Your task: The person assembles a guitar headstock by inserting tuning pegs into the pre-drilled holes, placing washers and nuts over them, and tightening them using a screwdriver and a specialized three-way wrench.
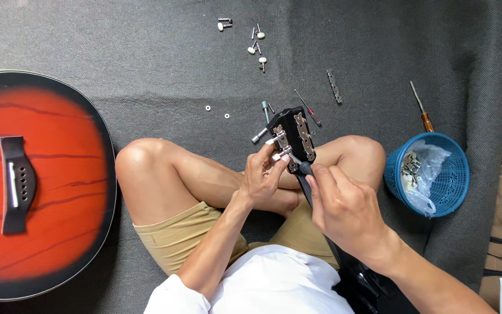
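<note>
Black, stiff headstock (293,135) rests over the person's crossed legs above the mat (146,58). Left hand (261,180) pinches a small tuner (280,154) at its edge; right hand (344,206) is closed round a screwdriver (305,168). The tuners look light, small and slippery, best pinched by the knob.

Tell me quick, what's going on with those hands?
Left hand pinching a tuning peg on the black guitar headstock. Right hand gripping a screwdriver against it. Nothing in the way.
</note>
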